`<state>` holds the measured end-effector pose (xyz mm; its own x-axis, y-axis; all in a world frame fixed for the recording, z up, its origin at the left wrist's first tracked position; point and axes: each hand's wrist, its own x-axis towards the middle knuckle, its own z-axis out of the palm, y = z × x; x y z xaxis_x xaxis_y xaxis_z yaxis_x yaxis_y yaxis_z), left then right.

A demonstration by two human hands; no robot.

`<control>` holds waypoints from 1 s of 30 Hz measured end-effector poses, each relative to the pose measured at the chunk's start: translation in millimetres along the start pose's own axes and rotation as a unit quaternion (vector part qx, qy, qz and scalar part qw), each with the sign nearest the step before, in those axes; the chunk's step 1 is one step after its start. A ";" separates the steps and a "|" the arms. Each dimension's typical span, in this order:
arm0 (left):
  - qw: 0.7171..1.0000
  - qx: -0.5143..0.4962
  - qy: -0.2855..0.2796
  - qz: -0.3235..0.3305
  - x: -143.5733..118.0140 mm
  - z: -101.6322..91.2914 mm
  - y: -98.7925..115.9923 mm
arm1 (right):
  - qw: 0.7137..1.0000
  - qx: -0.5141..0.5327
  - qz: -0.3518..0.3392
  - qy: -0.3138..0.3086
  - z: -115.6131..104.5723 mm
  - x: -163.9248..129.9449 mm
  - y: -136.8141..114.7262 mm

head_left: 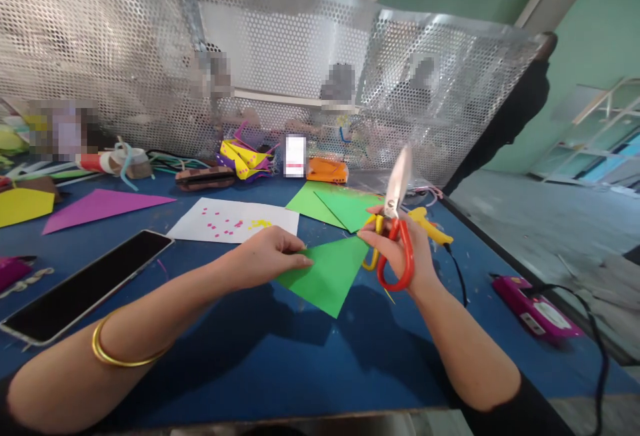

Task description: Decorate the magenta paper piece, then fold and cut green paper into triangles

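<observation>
A sheet of green paper (327,273) is held above the blue table, one point angled down toward me. My left hand (270,256) pinches its left edge between thumb and fingers. At the upper right corner, my right hand (413,249) grips the paper with thumb and fingertips. That same hand also carries scissors (396,256) with red and yellow handles, blades pointing up and away from the paper. Just beyond lie more green sheets (347,209), one darker and overlapping a lighter one. White paper (230,219) with small pink and yellow pieces lies behind my left hand.
A phone (90,283) lies at left on the blue table (280,383), near magenta paper (105,206) and yellow paper (25,206). At right are a yellow glue gun (431,226) and a magenta power strip (537,309) with a black cord. A perforated metal screen (280,43) borders the back.
</observation>
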<state>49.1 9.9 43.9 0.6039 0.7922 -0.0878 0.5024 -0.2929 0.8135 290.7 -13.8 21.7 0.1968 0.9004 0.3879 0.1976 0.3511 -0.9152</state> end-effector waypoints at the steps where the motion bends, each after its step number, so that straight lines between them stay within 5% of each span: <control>1: 1.000 0.009 -0.012 0.002 -0.7 -2.2 -0.1 | 1.000 -0.003 -0.001 -0.022 -0.3 -0.3 0.4; 6: 0.998 0.062 0.009 0.005 -0.5 -17.7 -5.8 | 0.996 -0.007 0.047 -0.076 1.0 -4.3 -0.6; 9: 0.985 0.016 0.170 0.016 4.0 -22.4 -9.1 | 0.997 0.000 0.064 -0.035 0.7 -3.3 -0.1; 13: 0.900 -0.220 0.374 0.039 11.0 -8.9 -8.5 | 0.997 0.014 0.050 0.056 -0.6 0.8 5.0; 16: 0.848 -0.392 0.355 -0.033 12.0 13.7 -7.9 | 0.994 0.029 0.035 0.104 1.3 1.0 8.4; 22: 0.815 -0.535 0.182 -0.124 8.6 42.6 -4.2 | 0.994 0.006 0.035 0.099 12.1 -8.4 6.3; 25: 0.794 -0.552 0.212 -0.143 10.4 38.6 -2.7 | 0.996 0.026 0.062 0.055 15.1 -12.0 6.6; 30: 0.797 -0.537 0.241 -0.134 12.5 26.7 -4.0 | 0.986 0.077 0.147 -0.029 13.5 -10.9 10.3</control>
<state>71.1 6.7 24.2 0.1253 0.9391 -0.3200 -0.4038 0.3429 0.8482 277.6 -16.6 6.5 0.1682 0.9806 0.1003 -0.0097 0.1033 -0.9946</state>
